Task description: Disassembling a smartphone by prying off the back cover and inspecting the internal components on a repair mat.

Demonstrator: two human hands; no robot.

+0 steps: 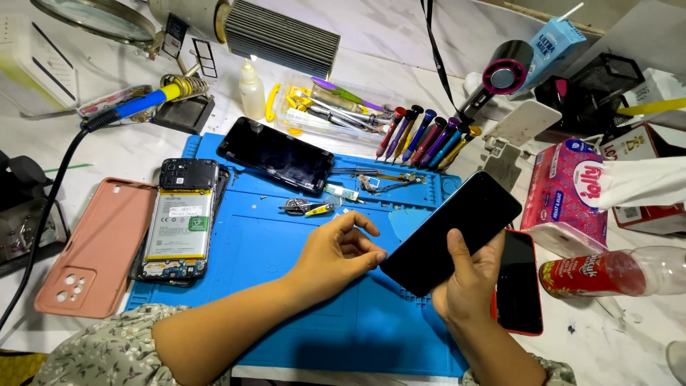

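My right hand (468, 282) grips a black phone (450, 232) from below, thumb across its dark screen, tilted up to the right above a blue work mat (286, 243). My left hand (339, 254) touches the phone's lower left corner with its fingertips, fingers curled. An opened phone with its battery exposed (179, 225) lies at the mat's left edge. A black screen panel (275, 154) rests at the mat's top. A red-edged phone (518, 282) lies under my right hand.
A pink phone case (93, 246) lies left of the mat. Screwdrivers (425, 136) stand in a row at the back, beside a clear tray of tools (321, 107). A soldering iron (153, 96), glue bottle (251, 89), tissue pack (568, 193) and plastic bottle (614, 271) surround the mat.
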